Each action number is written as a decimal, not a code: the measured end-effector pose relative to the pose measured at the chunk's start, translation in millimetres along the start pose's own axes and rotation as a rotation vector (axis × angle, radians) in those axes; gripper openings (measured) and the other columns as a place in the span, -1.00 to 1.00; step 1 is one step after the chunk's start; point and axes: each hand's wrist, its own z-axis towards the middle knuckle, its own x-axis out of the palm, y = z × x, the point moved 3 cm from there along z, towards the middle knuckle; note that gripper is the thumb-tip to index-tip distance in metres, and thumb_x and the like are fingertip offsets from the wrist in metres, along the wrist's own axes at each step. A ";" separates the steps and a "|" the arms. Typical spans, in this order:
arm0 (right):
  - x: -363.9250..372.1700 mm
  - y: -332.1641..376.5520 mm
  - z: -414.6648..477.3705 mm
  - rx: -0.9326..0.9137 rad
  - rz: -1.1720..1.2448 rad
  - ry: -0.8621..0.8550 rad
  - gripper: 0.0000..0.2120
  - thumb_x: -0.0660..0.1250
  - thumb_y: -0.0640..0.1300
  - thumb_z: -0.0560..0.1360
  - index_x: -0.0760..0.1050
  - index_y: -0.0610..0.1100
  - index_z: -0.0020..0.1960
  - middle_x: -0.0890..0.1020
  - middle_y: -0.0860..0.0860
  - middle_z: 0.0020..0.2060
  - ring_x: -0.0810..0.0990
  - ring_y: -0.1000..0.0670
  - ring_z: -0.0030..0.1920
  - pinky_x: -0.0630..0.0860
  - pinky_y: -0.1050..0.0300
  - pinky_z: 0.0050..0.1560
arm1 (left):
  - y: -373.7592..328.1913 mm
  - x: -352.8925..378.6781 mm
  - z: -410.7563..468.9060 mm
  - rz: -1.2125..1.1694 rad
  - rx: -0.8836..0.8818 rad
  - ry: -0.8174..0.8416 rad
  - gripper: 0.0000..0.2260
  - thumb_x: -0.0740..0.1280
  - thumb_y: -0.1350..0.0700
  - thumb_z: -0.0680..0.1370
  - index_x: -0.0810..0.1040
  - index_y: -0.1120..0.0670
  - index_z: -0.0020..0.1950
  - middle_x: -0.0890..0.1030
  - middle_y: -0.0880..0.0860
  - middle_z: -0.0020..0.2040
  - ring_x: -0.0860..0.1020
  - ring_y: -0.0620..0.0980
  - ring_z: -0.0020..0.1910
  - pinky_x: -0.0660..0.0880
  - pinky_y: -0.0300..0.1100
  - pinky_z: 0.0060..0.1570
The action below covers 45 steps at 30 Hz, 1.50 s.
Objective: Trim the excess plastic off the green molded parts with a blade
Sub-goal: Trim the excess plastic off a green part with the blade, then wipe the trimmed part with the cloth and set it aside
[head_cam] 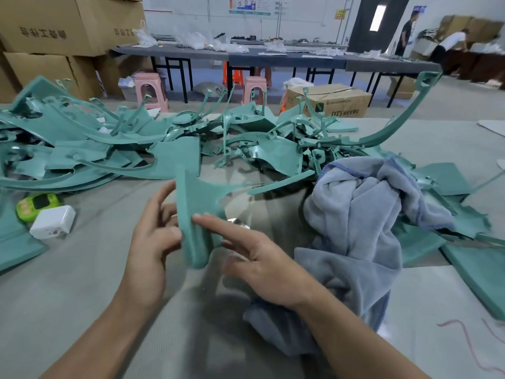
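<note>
Over table, left hand grips green part, right hand touching

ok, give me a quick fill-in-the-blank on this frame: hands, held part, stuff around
1. The left hand grips a ___ molded part.
2. The towel lies to the ___ of the right hand.
3. The white box lies to the ___ of the left hand.
4. The two nearest stools are ___.

Missing words: green; right; left; pink
</note>
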 end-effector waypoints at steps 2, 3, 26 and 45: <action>8.6 -1.5 0.1 0.040 -0.241 0.126 -0.32 0.26 -0.40 0.53 0.41 0.18 0.51 0.27 0.16 0.59 0.20 0.31 0.53 0.19 0.23 0.56 | 13.3 -8.2 1.4 -0.150 -0.265 -0.204 -0.48 0.24 0.09 0.43 0.52 0.05 0.41 0.60 0.25 0.29 0.60 0.26 0.18 0.52 0.17 0.21; 13.3 -2.9 -0.5 0.052 -0.332 0.166 -0.37 0.27 -0.36 0.56 0.45 0.18 0.48 0.27 0.16 0.59 0.21 0.33 0.52 0.20 0.27 0.54 | 18.5 -11.4 0.5 -0.132 -0.390 -0.335 -0.59 0.25 0.04 0.49 0.59 0.08 0.32 0.63 0.26 0.24 0.65 0.25 0.11 0.53 0.19 0.19; -22.6 43.4 -3.4 0.090 -0.470 -0.407 -0.91 0.37 -0.21 0.47 0.53 -0.04 -0.13 0.61 0.08 -0.35 0.51 0.14 -0.34 0.41 0.28 -0.34 | 0.4 -15.4 1.2 0.053 -0.255 -0.571 -0.47 0.22 0.20 0.39 0.63 -0.20 0.26 0.74 -0.07 -0.11 0.68 -0.08 -0.27 0.58 -0.14 -0.39; 70.3 27.0 75.1 -0.113 -0.424 -0.435 -0.76 0.25 -0.06 0.63 0.31 0.03 -0.20 0.53 0.11 -0.29 0.42 0.16 -0.37 0.33 0.26 -0.40 | 2.3 -25.3 6.3 0.076 -0.221 -0.624 -0.65 0.24 -0.19 0.49 0.57 0.00 -0.34 0.57 0.03 -0.35 0.54 0.03 -0.27 0.49 0.07 -0.20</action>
